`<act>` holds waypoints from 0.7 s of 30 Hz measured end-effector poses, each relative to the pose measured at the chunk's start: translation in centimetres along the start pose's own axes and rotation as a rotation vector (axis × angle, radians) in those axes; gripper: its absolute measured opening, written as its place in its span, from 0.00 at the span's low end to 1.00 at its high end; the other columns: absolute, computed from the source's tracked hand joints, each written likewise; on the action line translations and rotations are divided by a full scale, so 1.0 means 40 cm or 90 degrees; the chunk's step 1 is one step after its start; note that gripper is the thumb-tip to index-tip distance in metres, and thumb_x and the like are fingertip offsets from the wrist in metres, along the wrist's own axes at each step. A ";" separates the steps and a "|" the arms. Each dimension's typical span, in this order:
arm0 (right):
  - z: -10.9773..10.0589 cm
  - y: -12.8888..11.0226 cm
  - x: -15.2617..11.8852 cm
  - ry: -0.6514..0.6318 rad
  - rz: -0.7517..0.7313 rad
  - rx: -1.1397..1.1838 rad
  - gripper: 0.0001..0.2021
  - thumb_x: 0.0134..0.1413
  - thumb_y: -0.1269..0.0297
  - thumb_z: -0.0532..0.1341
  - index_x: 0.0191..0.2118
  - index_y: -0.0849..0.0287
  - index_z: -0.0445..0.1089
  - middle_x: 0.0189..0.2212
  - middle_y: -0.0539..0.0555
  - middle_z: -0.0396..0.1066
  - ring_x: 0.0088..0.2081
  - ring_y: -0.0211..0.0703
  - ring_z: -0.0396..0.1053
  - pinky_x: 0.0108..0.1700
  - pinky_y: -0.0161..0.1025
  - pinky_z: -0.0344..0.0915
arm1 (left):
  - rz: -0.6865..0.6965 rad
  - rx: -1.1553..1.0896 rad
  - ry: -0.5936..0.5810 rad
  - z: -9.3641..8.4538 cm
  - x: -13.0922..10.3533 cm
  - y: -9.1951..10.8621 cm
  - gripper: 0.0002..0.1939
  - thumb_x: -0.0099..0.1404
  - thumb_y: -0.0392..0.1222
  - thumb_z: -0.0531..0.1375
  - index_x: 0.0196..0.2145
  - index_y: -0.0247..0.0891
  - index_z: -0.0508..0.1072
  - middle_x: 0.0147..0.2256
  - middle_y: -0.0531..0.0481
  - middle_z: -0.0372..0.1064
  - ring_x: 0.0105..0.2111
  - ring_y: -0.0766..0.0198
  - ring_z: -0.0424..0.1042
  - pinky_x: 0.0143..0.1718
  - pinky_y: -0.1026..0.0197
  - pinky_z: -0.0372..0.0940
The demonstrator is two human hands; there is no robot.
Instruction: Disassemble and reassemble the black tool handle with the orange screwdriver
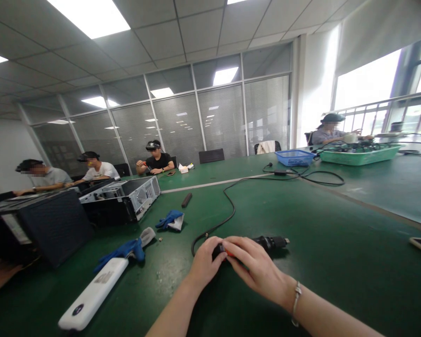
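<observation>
My left hand (206,263) and my right hand (257,269) meet low in the middle of the head view, fingertips together. Between them is a small black-and-orange object (228,252), mostly covered by the fingers, so its kind is unclear. Both hands are closed on it. A black cable (210,230) curves across the table and passes behind my left hand; whether it joins the held object is hidden. Just beyond my right hand lies a black cylindrical tool (272,243) with a metal tip, partly hidden by the fingers.
The green table (330,281) bears blue-grey gloves (133,248), a long white case (94,295), a dark bar (186,200) and opened computer cases (126,199) at left. A blue basket (294,158) and a green basket (361,156) of cables stand at far right. Several people sit around.
</observation>
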State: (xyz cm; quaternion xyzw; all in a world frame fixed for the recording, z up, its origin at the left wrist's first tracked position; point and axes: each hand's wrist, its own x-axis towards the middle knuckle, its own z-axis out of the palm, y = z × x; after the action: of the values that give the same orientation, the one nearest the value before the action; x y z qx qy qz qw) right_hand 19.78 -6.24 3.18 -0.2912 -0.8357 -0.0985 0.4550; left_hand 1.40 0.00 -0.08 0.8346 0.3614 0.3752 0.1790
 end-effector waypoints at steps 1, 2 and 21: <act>0.000 -0.001 0.001 0.006 0.009 -0.013 0.20 0.61 0.71 0.54 0.58 0.54 0.60 0.45 0.59 0.68 0.45 0.45 0.69 0.45 0.42 0.70 | 0.002 -0.002 0.000 0.000 0.000 0.001 0.12 0.60 0.32 0.59 0.42 0.39 0.71 0.41 0.48 0.71 0.42 0.59 0.69 0.48 0.58 0.62; -0.001 -0.001 0.002 0.014 0.021 -0.022 0.18 0.61 0.70 0.54 0.57 0.53 0.62 0.43 0.58 0.69 0.42 0.44 0.70 0.42 0.41 0.71 | 0.002 -0.003 0.000 0.000 0.001 0.002 0.12 0.60 0.32 0.59 0.42 0.39 0.71 0.41 0.48 0.71 0.42 0.59 0.69 0.48 0.58 0.63; 0.008 -0.002 -0.004 0.021 0.043 0.014 0.23 0.62 0.71 0.51 0.62 0.55 0.53 0.50 0.61 0.66 0.49 0.47 0.68 0.48 0.44 0.70 | 0.002 0.000 -0.008 -0.005 0.001 0.008 0.14 0.60 0.33 0.59 0.44 0.39 0.71 0.42 0.47 0.71 0.43 0.58 0.69 0.49 0.57 0.63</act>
State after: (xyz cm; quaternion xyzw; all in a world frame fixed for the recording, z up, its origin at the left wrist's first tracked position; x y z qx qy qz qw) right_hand 19.57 -6.22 2.88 -0.3125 -0.8189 -0.0789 0.4749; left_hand 1.43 -0.19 0.26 0.8373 0.3592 0.3705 0.1808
